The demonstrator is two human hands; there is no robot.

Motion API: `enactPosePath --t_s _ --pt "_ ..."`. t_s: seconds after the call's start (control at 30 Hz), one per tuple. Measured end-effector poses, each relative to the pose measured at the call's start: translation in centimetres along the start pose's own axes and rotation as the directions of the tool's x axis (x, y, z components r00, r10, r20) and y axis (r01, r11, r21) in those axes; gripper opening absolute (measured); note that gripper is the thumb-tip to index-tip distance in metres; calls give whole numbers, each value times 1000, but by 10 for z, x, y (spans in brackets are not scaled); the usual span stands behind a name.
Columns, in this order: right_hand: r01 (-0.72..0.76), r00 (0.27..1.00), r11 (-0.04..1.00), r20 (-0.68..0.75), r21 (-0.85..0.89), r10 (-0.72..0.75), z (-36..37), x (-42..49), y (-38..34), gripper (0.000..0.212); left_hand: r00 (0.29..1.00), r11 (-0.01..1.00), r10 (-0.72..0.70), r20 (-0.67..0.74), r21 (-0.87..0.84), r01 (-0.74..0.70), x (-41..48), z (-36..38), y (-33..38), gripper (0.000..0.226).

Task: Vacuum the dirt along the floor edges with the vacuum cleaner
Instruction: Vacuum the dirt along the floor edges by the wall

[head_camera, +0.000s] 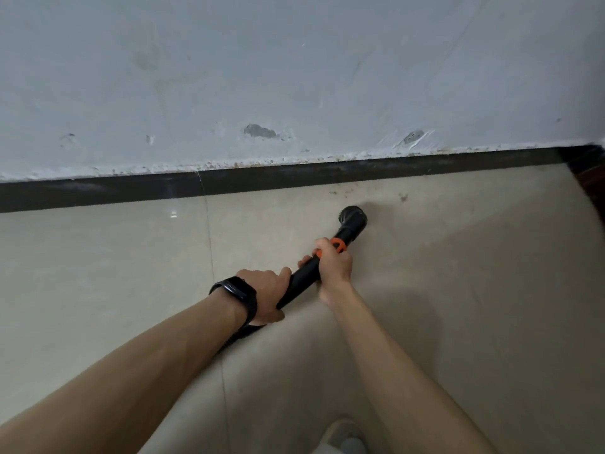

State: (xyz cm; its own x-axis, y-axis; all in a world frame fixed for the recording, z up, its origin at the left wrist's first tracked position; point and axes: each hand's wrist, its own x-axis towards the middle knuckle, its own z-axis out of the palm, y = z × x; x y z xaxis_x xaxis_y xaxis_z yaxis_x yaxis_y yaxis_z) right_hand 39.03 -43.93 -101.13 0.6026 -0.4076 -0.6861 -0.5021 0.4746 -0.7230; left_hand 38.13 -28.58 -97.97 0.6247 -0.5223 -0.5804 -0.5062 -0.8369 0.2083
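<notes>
A black vacuum wand [302, 278] with an orange collar [339, 245] ends in a round black brush nozzle [353, 217] on the beige tiled floor, a short way from the dark skirting. My right hand [334, 267] grips the wand just behind the orange collar. My left hand [266, 298], with a black watch on its wrist, holds the wand's rear end, where the hose runs under my forearm. Specks of dirt [403, 196] lie on the floor beyond the nozzle, close to the skirting.
A dark skirting strip [262, 183] runs along the foot of a scuffed pale grey wall [294, 77]. A dark wooden edge [589, 178] stands at the far right corner. A light shoe [347, 437] shows at the bottom.
</notes>
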Motion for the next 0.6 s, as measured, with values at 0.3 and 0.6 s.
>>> enactPosePath --t_s 0.3,0.6 --pt "-3 999 1000 33 -7 4 13 5 -10 14 997 999 -44 -64 -26 43 4 0 -4 46" --pt "-10 997 999 75 -32 13 29 12 -19 14 992 998 -67 -110 -23 65 12 2 -18 49"
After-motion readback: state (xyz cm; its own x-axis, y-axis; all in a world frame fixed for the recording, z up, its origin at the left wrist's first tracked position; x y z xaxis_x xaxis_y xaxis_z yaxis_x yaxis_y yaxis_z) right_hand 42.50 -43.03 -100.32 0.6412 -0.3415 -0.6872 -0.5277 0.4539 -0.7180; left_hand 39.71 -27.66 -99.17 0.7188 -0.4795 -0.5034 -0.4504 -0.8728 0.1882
